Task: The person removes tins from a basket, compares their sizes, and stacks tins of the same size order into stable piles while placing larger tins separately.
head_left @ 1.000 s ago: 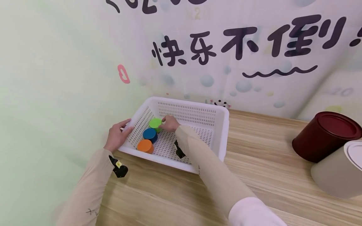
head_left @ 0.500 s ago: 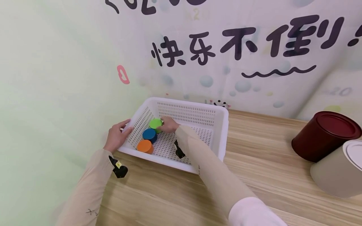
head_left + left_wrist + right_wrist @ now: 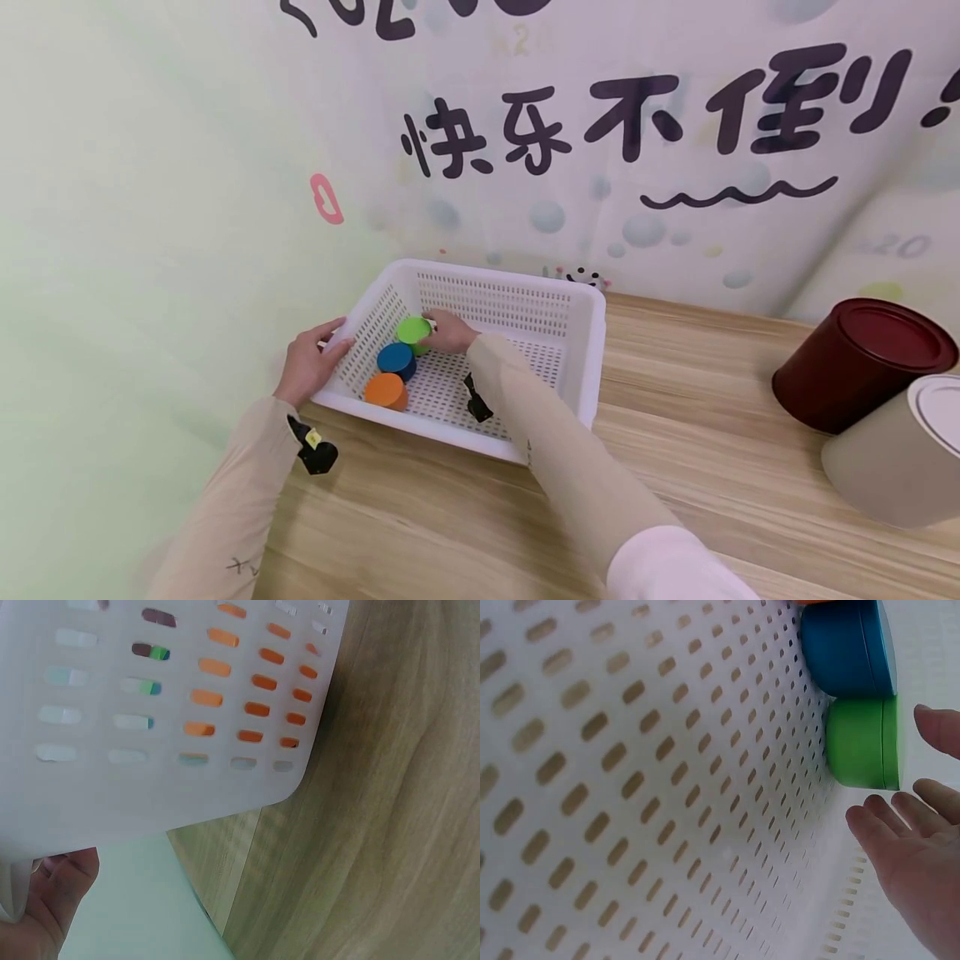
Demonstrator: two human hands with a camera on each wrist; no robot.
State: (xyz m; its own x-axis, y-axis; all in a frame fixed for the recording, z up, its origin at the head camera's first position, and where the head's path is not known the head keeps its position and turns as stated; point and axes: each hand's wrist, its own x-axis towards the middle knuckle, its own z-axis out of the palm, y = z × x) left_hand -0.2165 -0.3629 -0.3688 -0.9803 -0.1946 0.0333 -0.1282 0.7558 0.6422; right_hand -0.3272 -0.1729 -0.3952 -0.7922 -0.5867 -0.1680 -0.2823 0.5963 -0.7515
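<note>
A white perforated plastic basket [image 3: 495,275] stands on the wooden table, near the wall. Along its left inner side are three round lidded tins: a green tin [image 3: 412,331] at the back, a blue tin [image 3: 396,358] in the middle and an orange tin [image 3: 386,390] at the front. My left hand [image 3: 306,364] grips the basket's left rim, thumb over the top and fingers on the outer side. Inside the basket my right hand [image 3: 452,332] is beside the green tin. The right wrist view shows its thumb and fingers spread, with gaps between them and the tin.
On the right of the table [image 3: 675,383] are a dark red lidded can [image 3: 855,367] and a beige can with a white lid [image 3: 892,458]. A printed cloth [image 3: 547,183] hangs behind the basket, and a pale green wall [image 3: 165,275] is at the left.
</note>
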